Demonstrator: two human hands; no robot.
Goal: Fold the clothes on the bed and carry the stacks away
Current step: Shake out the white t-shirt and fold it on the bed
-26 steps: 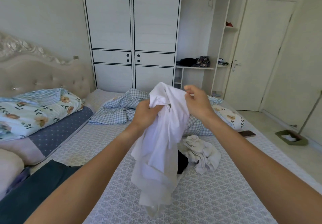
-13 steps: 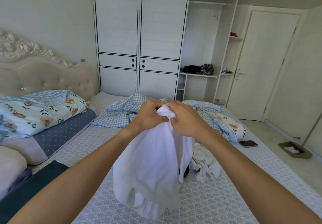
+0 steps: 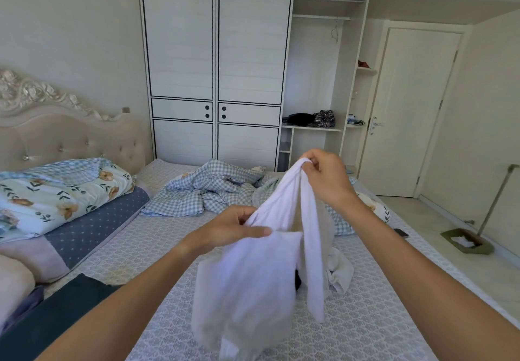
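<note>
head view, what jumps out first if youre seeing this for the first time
The white garment held up over the middle of the bed takes the eye first: the right hand pinches its top edge high while the left hand grips it lower. Behind it a rumpled blue checked quilt lies across the far side of the bed, and beyond that stands a white wardrobe.

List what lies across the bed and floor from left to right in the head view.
Floral pillow → checked blanket → left hand → white garment held up → right hand → phone at the bed's edge → dustpan on the floor.
</note>
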